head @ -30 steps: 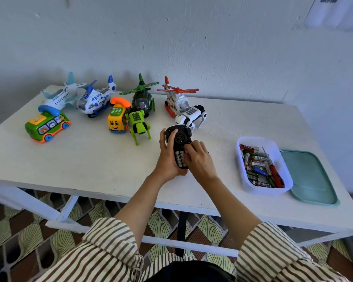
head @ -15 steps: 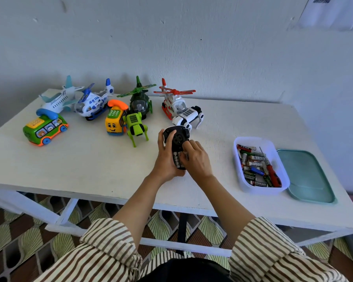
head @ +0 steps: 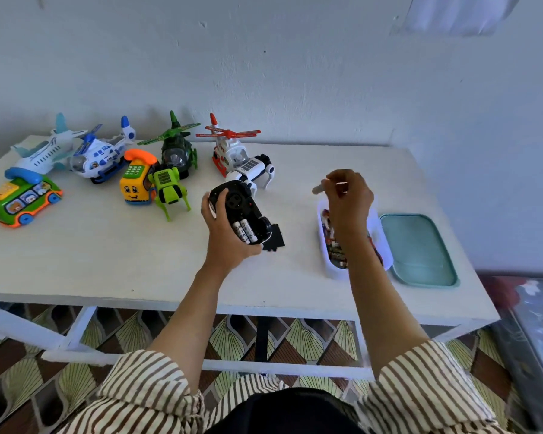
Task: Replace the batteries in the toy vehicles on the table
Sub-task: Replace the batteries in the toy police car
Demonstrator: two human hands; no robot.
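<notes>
My left hand [head: 224,238] grips a black toy [head: 237,203] turned underside up over the table's middle. Its battery bay is open and shows two white batteries [head: 244,230]. A black bay cover [head: 274,238] lies on the table beside it. My right hand [head: 348,198] hovers above the white battery box [head: 386,249] and pinches a single battery [head: 318,189] between its fingertips. The box holds several batteries, mostly hidden by my right forearm.
Along the back left stand toys: a green bus [head: 21,200], a white plane [head: 46,151], a blue-white helicopter [head: 102,155], a yellow phone car [head: 137,180], a green robot dog [head: 169,189], a green helicopter [head: 177,150], a red-white helicopter [head: 229,148], a white robot dog [head: 253,169]. A teal lid [head: 419,249] lies right of the box.
My right hand left the black toy and moved right to above the box, now pinching a battery. The bay stands open with its cover lying on the table.
</notes>
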